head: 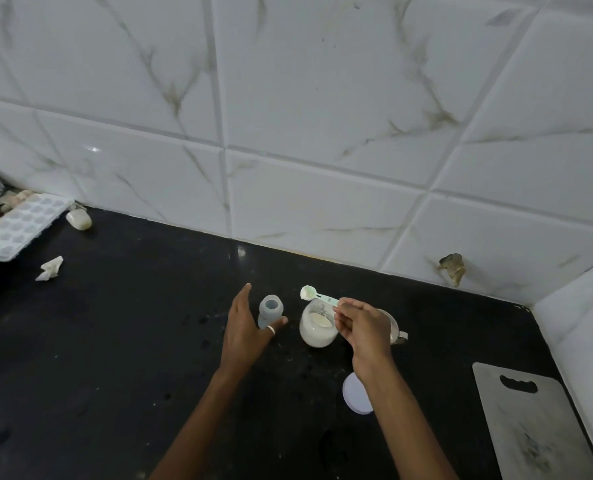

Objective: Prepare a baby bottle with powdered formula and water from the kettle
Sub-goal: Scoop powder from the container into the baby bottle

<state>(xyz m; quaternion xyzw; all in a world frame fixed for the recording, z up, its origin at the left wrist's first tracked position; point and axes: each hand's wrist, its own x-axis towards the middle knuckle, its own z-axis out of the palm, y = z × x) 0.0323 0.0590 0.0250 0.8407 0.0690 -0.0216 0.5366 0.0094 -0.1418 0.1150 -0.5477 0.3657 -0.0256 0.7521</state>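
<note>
A small blue-grey baby bottle [270, 309] stands upright and open on the black counter [115, 341]. My left hand [245, 327] is spread beside it, thumb curling round its base, fingers apart. To its right a clear glass jar [315, 332] holds white formula powder. My right hand [362, 327] pinches the handle of a pale green measuring scoop [309, 293], whose bowl hovers above the jar's far left rim, between jar and bottle. Whether the scoop holds powder is unclear. No kettle is in view.
A white round lid [354, 394] lies near my right forearm. A steel cutting board [530, 424] lies at the right edge. At far left sit an ice-cube tray [20, 225], a crumpled tissue [50, 269] and a small pale object [79, 219]. Tiled walls [322, 133] close the back and right.
</note>
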